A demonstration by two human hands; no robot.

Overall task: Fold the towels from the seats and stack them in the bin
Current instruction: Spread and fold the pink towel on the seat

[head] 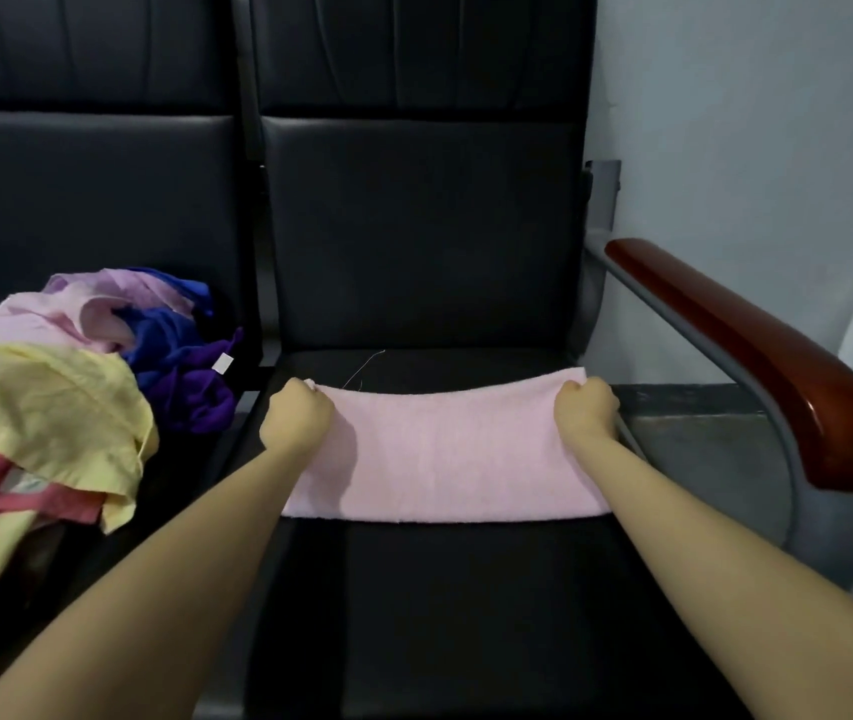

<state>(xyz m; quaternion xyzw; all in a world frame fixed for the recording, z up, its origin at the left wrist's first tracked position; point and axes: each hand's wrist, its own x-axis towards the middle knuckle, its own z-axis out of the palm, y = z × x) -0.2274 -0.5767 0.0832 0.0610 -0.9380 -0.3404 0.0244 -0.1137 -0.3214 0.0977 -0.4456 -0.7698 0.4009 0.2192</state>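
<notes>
Head view first: I see bare black seat cushion (466,615) stretching between my forearms and toward me from the near fold of the pink towel (445,454), so there is open room on that side. Beyond my knuckles a narrow strip of seat runs to the upright backrest (424,226). Just outside my right hand (586,407) stands the grey metal frame with its glossy reddish wooden armrest (757,356). Outside my left hand (295,415), on the neighbouring seat, lies a loose heap of towels (76,381) in yellow, pale pink, coral, blue and purple, well apart from the pink one.

That pink towel is soft terry, folded into a long band lying flat across the seat, its far edge bowing slightly toward me. A thin loose thread (367,366) trails off near the left corner.

Both arms reach straight forward, backs of the hands up. Each hand is curled into a fist gripping one far corner of the towel.
</notes>
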